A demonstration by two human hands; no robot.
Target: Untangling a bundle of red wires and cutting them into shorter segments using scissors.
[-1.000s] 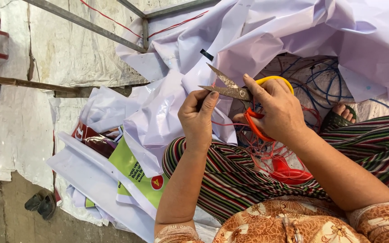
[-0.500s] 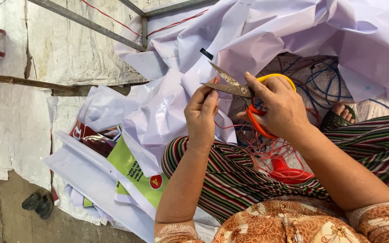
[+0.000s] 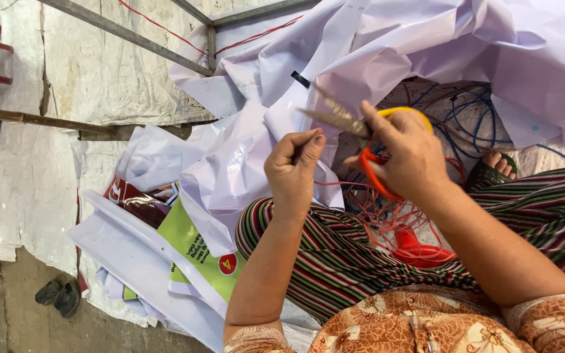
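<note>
Your right hand (image 3: pixel 408 154) gripped the scissors (image 3: pixel 354 124), blades parted, beside your left hand (image 3: pixel 293 167), which was pinched shut on red thread (image 3: pixel 348 184). Judging by the tangle (image 3: pixel 400 229) on your lap, much trimming remained.

White plastic sheets (image 3: pixel 426 46), blue cords (image 3: pixel 469 114), dark sandals (image 3: pixel 60 295) and a metal frame (image 3: pixel 125 33) lie around.

The scissors (image 3: pixel 344 117) sit in the right hand (image 3: pixel 407 160), just right of the left hand (image 3: pixel 293 167). Both hands are above the lap. A tangle of thread (image 3: pixel 393 222) lies on the lap. Big sheets (image 3: pixel 243 170) lie left of and behind the hands.
</note>
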